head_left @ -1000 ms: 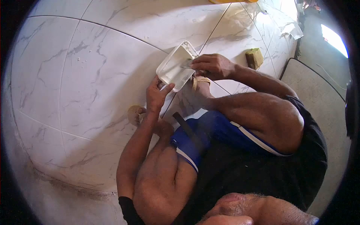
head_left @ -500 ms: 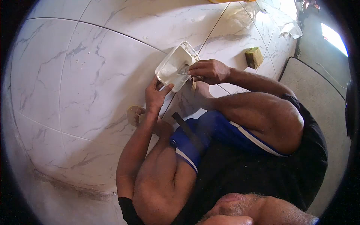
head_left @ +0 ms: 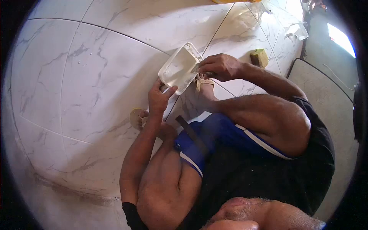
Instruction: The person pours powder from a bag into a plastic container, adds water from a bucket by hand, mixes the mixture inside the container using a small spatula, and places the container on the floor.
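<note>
Left hand [head_left: 159, 100] pinches white rectangular plastic tub [head_left: 175, 60], near edge | right hand [head_left: 221, 68] pinches thin grey tool [head_left: 194, 70], right edge | pressing could tip tub

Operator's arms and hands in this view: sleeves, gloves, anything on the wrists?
Left hand and right hand are both ungloved. Black top with short black sleeves; forearms uncovered, no watch or band showing. Finger detail is too small to rule out rings.
</note>
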`<act>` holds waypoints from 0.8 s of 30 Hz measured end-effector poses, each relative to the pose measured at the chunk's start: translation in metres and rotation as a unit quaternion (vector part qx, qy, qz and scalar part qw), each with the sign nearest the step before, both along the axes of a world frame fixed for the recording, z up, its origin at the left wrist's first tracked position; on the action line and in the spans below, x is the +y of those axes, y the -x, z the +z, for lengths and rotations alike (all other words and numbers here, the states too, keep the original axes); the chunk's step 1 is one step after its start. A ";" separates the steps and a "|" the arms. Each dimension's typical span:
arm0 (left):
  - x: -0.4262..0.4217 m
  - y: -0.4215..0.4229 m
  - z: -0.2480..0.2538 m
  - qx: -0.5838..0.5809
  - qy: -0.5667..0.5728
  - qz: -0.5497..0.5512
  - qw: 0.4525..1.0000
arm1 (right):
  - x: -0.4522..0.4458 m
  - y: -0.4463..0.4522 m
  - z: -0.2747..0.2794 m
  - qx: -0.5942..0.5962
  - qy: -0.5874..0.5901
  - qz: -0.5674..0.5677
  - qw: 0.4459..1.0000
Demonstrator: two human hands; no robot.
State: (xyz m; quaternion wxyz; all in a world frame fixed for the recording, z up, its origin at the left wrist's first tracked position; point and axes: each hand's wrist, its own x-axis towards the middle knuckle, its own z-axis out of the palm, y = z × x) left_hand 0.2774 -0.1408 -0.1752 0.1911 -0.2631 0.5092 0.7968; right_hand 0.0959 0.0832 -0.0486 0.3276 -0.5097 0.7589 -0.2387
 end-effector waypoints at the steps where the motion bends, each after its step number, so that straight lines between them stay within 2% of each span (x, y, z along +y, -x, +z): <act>1: 0.001 0.000 0.000 0.006 0.005 0.000 1.000 | -0.002 0.001 -0.001 0.005 0.000 -0.009 1.000; 5: 0.002 0.004 0.010 -0.013 -0.030 0.023 0.999 | 0.005 -0.014 -0.011 -0.004 0.024 -0.006 1.000; 10: -0.002 0.004 0.008 -0.029 -0.016 0.007 0.999 | 0.004 0.005 0.008 -0.082 -0.038 -0.014 0.996; 13: 0.000 0.003 0.005 0.014 -0.046 0.027 0.998 | 0.001 0.013 0.001 -0.025 0.016 -0.028 0.999; 17: -0.003 0.005 0.011 -0.008 -0.059 0.021 0.998 | -0.009 0.018 -0.009 0.040 0.052 -0.058 0.996; 22: -0.003 0.005 0.014 -0.044 -0.036 0.013 0.998 | -0.008 0.013 -0.012 0.063 0.064 -0.081 0.993; 24: -0.004 0.001 0.008 -0.048 -0.072 0.021 0.996 | -0.003 0.011 -0.004 0.056 0.076 -0.103 0.990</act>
